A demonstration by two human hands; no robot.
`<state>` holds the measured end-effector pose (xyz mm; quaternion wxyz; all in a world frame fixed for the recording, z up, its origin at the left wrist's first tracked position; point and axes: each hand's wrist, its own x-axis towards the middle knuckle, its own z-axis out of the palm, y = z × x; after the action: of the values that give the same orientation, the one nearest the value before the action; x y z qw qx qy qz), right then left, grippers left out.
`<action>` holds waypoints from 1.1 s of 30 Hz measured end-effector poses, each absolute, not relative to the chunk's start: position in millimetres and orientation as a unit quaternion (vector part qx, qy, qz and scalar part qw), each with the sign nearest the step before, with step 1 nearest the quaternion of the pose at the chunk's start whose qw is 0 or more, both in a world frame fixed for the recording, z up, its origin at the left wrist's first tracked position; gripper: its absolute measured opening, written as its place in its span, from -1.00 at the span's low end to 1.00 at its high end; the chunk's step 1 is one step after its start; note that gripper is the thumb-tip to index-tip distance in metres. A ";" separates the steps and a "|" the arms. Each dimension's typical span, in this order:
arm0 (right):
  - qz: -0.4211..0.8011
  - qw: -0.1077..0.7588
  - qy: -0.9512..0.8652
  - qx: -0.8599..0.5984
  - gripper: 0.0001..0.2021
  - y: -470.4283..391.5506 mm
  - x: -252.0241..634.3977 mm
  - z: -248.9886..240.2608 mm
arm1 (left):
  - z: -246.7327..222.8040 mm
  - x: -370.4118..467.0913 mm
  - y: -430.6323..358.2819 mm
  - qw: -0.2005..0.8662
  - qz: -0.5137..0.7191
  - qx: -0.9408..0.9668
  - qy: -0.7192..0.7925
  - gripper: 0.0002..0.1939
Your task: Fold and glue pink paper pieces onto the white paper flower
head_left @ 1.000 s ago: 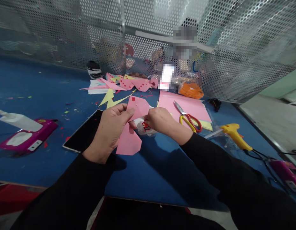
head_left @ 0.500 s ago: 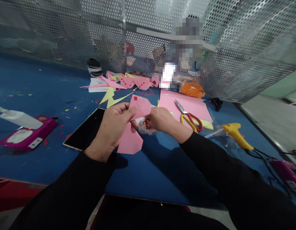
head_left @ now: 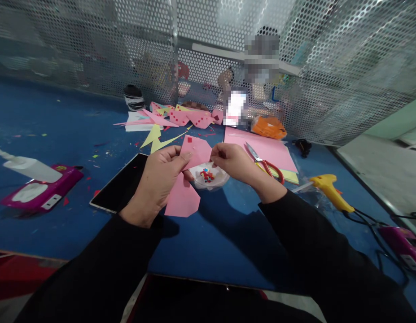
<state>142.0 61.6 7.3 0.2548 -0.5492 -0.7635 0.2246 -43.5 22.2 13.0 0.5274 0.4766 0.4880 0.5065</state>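
A pink paper cut-out with a wide upper and lower part is pinched at its middle by my left hand. One small red square sits near its top edge. My right hand is closed, thumb and fingertips pressed together beside the paper's right edge; what they hold, if anything, is too small to name. Just below it lies a small clear bag or dish with red, blue and yellow bits inside.
Scissors lie on pink sheets. A yellow glue gun is at right, a dark tablet and purple power strip at left. Dotted pink shapes stand by the perforated metal screen.
My right hand has lifted out of the small bag and moved slightly up and right, so the coloured bits show. My left hand and the pink paper have hardly moved.
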 end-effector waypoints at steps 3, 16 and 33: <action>0.374 0.369 -0.668 -0.527 -0.93 53.2 146.9 11.8 | 12.7 -44.6 22.1 0.531 0.500 0.485 0.483 -0.80; 0.449 0.502 -0.531 -0.514 -0.83 -4.8 171.3 4.8 | 11.9 -27.8 0.6 0.546 0.374 0.585 0.469 -0.73; 0.389 0.477 -0.583 -0.530 -0.89 -17.1 162.5 0.0 | 1.5 -21.7 1.7 0.521 0.389 0.632 0.422 -0.54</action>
<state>162.5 -17.1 0.0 0.4772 -0.5302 -0.5828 0.3893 -21.7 1.7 1.5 0.5213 0.6319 0.4216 0.3887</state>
